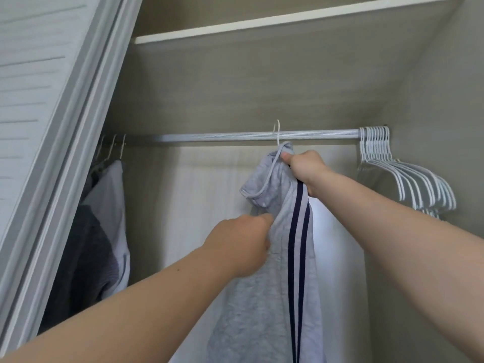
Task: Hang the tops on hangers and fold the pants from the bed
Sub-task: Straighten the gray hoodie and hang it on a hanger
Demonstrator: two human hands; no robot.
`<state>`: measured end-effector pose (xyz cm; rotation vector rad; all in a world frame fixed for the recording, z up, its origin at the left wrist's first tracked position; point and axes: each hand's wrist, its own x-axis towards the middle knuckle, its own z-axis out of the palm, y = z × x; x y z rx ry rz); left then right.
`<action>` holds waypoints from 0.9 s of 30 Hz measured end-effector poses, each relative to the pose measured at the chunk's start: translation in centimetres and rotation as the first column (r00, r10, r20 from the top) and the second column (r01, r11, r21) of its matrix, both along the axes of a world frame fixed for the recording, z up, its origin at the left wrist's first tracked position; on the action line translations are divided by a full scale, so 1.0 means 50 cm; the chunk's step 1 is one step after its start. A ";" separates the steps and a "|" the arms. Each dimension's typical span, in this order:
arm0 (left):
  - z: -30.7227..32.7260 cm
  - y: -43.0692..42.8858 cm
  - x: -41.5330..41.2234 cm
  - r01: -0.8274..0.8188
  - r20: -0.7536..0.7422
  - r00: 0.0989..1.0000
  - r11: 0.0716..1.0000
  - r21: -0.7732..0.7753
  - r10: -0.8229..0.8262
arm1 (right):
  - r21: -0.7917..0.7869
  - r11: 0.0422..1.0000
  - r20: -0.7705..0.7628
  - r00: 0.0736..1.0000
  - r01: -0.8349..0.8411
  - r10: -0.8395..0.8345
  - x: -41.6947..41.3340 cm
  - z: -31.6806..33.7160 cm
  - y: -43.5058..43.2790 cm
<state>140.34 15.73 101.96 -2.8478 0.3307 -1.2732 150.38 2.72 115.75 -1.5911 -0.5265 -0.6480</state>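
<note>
Rod [248, 136] runs across the closet from 9 o'clock to 3 o'clock. Shelf [288, 19] lies above it at 12 o'clock. Sliding door [52, 100] stands in front at 10 o'clock. Hung garments [104, 218] occupy the rod's 9 o'clock end, partly behind the door. Spare hangers [392, 166] are bunched at the 3 o'clock end. Between them the top [275, 258] hangs toward 6 o'clock, its hanger hook [277, 132] crossing the rod. Right hand [306, 169] grips the top just below the hook. Left hand [241, 244] holds the top's 9 o'clock edge, lower down.
</note>
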 end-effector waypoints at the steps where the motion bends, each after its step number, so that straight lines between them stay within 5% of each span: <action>1: 0.005 -0.001 0.000 -0.005 0.007 1.000 1.000 0.004 0.005 | 0.020 1.000 0.001 1.000 -0.007 0.007 0.002 0.007 0.000; 10: 0.003 -0.002 0.009 -0.097 -0.015 0.995 0.995 0.024 0.098 | -0.048 0.998 -0.115 0.993 -0.035 0.029 0.038 -0.003 0.020; 19: -0.010 -0.006 0.008 -0.073 0.123 0.989 0.996 -0.048 0.078 | -0.558 0.822 0.045 0.993 0.113 -0.107 -0.047 -0.073 -0.045; 22: -0.019 -0.019 0.009 -0.021 0.200 0.979 0.999 -0.024 0.026 | -0.596 0.768 0.111 0.971 0.235 -0.211 -0.079 -0.074 -0.061; 27: -0.050 -0.040 0.015 -0.039 0.029 0.999 0.999 -0.030 0.040 | -0.543 0.762 0.284 0.932 0.351 -0.227 -0.079 -0.099 -0.042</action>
